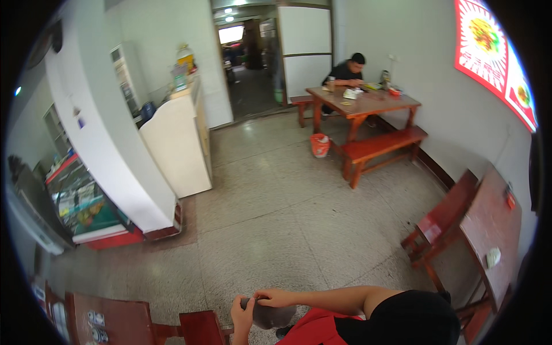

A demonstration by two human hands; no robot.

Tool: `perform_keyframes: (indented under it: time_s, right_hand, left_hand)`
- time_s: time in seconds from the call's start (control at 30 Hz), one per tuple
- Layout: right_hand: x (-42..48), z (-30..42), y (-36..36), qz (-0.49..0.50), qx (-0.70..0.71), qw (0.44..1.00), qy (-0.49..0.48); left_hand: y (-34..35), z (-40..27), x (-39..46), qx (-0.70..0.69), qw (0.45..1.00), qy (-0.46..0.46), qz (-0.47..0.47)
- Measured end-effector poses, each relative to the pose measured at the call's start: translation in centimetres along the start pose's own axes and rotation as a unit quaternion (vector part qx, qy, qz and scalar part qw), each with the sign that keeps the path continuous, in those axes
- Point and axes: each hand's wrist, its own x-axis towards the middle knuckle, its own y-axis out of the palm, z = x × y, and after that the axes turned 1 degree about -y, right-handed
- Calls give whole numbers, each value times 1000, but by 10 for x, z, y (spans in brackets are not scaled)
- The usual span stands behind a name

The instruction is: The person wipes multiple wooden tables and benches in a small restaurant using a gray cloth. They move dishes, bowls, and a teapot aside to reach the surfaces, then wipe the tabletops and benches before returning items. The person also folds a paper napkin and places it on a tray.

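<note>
Low in the head view, in front of my body, both hands hold a dark grey, thin-looking item (274, 317), possibly a plastic bag. My left hand (242, 314) pinches its left upper edge. Close beside it, my right hand (271, 297) grips the top edge, the fingers of both hands nearly meeting. The grey item hangs below the fingers, and blur leaves its exact kind unclear. Red cloth (319, 325), like an apron, covers my front beneath a black sleeve (409, 317).
A wooden table (379, 103) with a seated person (345, 73), a red bench (384, 144) and a bin (320, 145) stand ahead. Another table (496, 224) is at right, one (112, 315) at lower left. A counter (177, 146), pillar (116, 129) and glass display case (86, 202) line the left.
</note>
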Motion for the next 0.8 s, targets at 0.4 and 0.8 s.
perform_keyframes:
  time_s: [0.4,0.8]
  right_hand:
    - [-254,-104,9,-223,14,973,-65]
    - [-421,-129,-6,-242,25,966,84]
  left_hand:
    - [164,-102,-131,86,973,65,204]
    - [217,-106,-215,19,954,50,295]
